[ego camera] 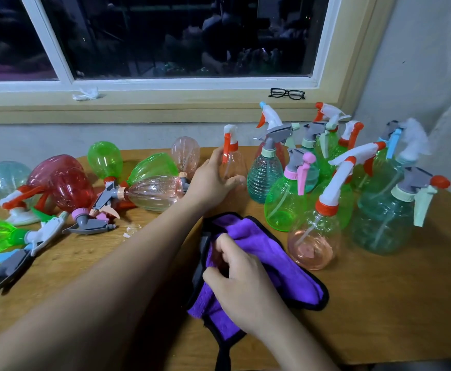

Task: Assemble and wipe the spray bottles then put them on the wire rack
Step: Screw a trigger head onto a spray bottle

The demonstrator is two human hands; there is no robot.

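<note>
Okay, starting left: unfinished bottles [66,183] are lying on their sides on the table [379,303], with loose trigger heads [90,226] among them. Moving right, I'm watching the left hand [213,180] reaching out with its fingers and thumb curling round the pale pink bottle [235,162]. That bottle is standing upright, long axis vertical, with its orange-and-white sprayer on top, directly ahead of the left palm and at the near-left edge of the standing group [283,202]. Nearer me, the right hand [243,282] is bunching the purple cloth [259,236] in clenched fingers, with the cloth lying flat on the table. I'm judging the left hand far nearer the bottle, so the cloth needs to travel up and away to meet it. I'm not seeing any wire rack in view.
</note>
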